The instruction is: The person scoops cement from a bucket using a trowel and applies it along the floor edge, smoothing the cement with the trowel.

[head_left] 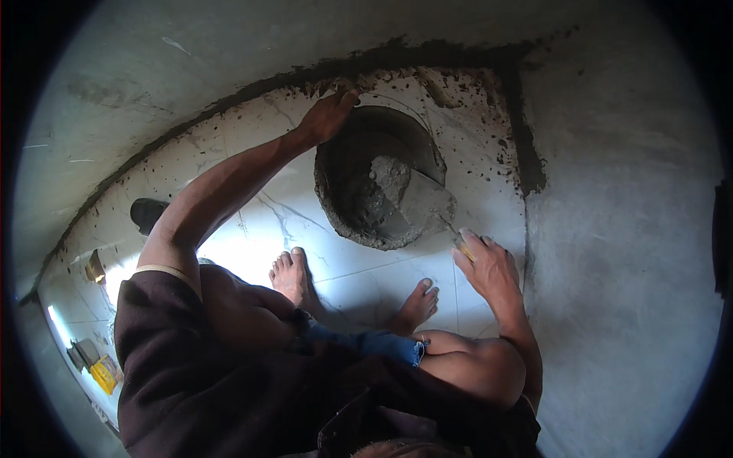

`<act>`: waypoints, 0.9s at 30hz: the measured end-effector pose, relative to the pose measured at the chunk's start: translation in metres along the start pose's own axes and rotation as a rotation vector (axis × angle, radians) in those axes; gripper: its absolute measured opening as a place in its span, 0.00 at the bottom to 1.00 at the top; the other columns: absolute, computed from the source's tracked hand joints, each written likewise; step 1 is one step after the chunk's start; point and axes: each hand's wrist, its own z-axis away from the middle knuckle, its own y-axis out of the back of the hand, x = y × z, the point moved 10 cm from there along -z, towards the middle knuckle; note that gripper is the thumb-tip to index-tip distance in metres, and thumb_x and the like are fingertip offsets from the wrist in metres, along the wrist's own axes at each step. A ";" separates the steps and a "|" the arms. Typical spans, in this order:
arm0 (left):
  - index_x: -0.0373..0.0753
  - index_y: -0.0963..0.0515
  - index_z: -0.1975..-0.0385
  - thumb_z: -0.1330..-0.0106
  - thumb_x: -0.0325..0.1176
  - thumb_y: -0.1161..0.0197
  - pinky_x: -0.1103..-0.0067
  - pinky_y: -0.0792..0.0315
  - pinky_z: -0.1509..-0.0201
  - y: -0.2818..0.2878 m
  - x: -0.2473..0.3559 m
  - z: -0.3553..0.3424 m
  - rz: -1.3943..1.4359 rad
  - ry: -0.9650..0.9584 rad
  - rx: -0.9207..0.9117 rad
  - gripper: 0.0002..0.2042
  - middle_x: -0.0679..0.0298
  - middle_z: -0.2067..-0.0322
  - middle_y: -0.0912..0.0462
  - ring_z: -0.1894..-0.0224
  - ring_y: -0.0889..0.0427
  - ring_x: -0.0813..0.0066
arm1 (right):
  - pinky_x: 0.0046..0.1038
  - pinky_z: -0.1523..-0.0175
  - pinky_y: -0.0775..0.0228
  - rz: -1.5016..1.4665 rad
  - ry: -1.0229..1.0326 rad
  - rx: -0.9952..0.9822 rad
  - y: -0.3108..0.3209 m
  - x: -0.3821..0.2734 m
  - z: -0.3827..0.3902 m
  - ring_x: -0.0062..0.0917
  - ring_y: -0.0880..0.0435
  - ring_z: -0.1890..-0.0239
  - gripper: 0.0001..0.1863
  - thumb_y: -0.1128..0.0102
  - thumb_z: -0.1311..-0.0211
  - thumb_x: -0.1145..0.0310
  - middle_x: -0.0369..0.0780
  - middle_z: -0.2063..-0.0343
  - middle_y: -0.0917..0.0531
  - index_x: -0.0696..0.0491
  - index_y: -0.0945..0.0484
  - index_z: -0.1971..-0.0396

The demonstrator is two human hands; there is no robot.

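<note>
Left hand [328,114] is laid on the far rim of the mortar pan [378,179], fingers curled over its edge. Right hand [485,263] is closed around the trowel [427,206] handle; its blade is sunk in the wet mortar [389,179]. The pan is set on the marble floor [267,229], ahead of bare feet [290,276].

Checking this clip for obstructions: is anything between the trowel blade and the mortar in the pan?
Nothing visible. The right hand grips the trowel, whose blade already lies in the mortar. The left hand rests on the pan rim's far side.
</note>
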 end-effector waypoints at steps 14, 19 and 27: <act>0.31 0.31 0.45 0.23 0.47 0.70 0.61 0.35 0.41 -0.020 0.003 -0.006 -0.148 -0.470 0.039 0.26 0.42 0.52 0.23 0.47 0.26 0.43 | 0.37 0.55 0.25 -0.409 -0.103 -0.072 -0.028 0.051 0.020 0.46 0.17 0.61 0.25 0.35 0.44 0.55 0.50 0.64 0.16 0.54 0.24 0.50; 0.32 0.29 0.45 0.23 0.47 0.66 0.65 0.34 0.41 -0.002 0.001 0.004 -0.044 -0.761 0.077 0.26 0.48 0.54 0.20 0.49 0.23 0.51 | 0.36 0.56 0.24 -0.350 -0.026 -0.008 -0.028 0.053 0.046 0.45 0.17 0.61 0.24 0.34 0.44 0.57 0.48 0.64 0.16 0.53 0.24 0.51; 0.32 0.23 0.50 0.25 0.55 0.61 0.74 0.33 0.42 -0.001 -0.017 0.003 0.299 0.098 -0.087 0.30 0.56 0.55 0.19 0.51 0.23 0.68 | 0.26 0.62 0.29 -0.938 0.026 -0.320 -0.063 0.085 0.102 0.22 0.19 0.69 0.25 0.30 0.48 0.62 0.40 0.74 0.19 0.59 0.22 0.51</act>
